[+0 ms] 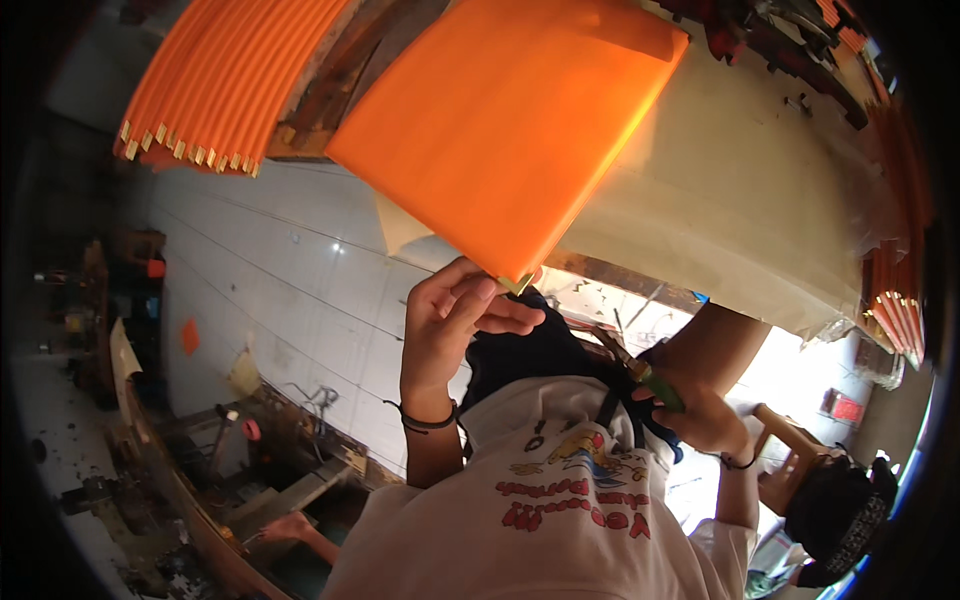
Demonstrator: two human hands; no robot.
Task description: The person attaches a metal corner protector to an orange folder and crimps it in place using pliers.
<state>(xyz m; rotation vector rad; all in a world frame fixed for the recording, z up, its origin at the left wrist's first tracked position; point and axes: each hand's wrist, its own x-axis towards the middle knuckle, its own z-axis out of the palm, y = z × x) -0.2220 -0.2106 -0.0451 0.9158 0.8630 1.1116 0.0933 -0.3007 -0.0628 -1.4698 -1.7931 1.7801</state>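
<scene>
A large flat orange cover (510, 120) lies at an angle over the table edge, its near corner pointing toward me. My left hand (465, 315) pinches that corner between thumb and fingers. A small gold metal corner piece (516, 284) sits there, partly hidden by the fingers. Lower to the right, away from the cover, my right hand (705, 415) is closed around green-handled pliers (660, 388). Their metal jaws point up and left, toward my lap.
Stacked orange covers (225, 80) with gold corners fan out at the far left; another stack (895, 310) hangs at the right edge. Pale sheeting (720, 210) covers the table. A dark metal tool (770, 45) lies at the back right. A wooden stool (790, 460) stands lower right.
</scene>
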